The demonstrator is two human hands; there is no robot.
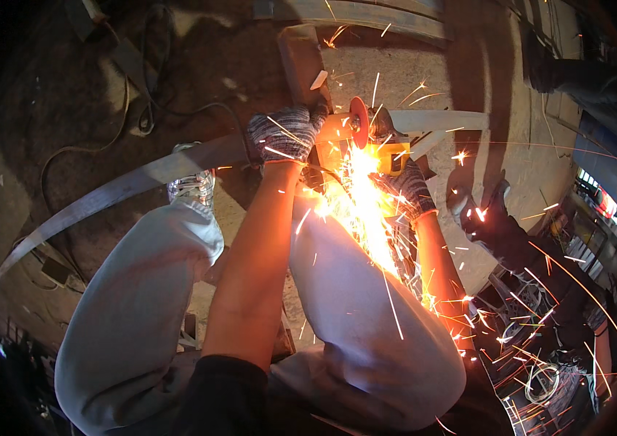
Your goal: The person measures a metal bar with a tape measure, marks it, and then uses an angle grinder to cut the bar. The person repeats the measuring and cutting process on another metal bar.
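My left hand (283, 134), in a grey knitted glove, is closed over a long metal bar (156, 168) where it meets a rusty block-like beam (301, 62). The bar runs in a curve from the lower left to the right. In my gloved right hand (412, 190) is a yellow angle grinder (394, 157); glare and sparks cover part of its body and of my fingers. Its red disc (359, 122) stands on edge at the bar, just right of my left hand. Bright sparks (359, 211) pour from the disc toward my right knee and forearm.
A black cable (128, 109) loops over the floor at the left. Wide metal lengths (367, 18) lie at the far side. To the right another person's dark-clothed leg (501, 225) and shoe show near the sparks, with coiled cable (541, 384) lower right.
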